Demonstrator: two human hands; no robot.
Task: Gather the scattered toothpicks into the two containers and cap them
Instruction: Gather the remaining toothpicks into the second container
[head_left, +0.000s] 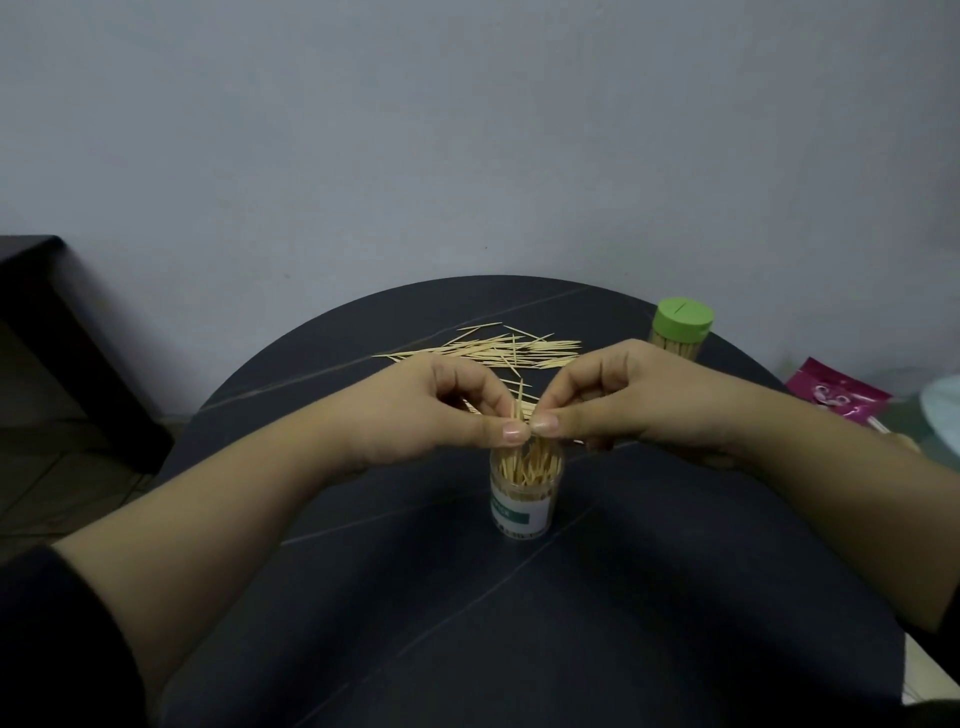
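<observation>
A clear, uncapped container (524, 506) with a white and green label stands at the middle of the round dark table (519, 623), half full of toothpicks. Directly above its mouth, my left hand (447, 410) and my right hand (623, 400) meet thumb to thumb, pinching a small bunch of toothpicks (519, 410) held upright over the opening. Behind the hands a loose pile of toothpicks (498, 349) lies on the table. A second container with a green cap (681, 327) on it stands at the back right, filled with toothpicks.
A pink packet (836, 392) lies at the table's right edge beside a pale object. A dark piece of furniture (62, 322) stands at the left against the grey wall. The table's near half holds only my forearms.
</observation>
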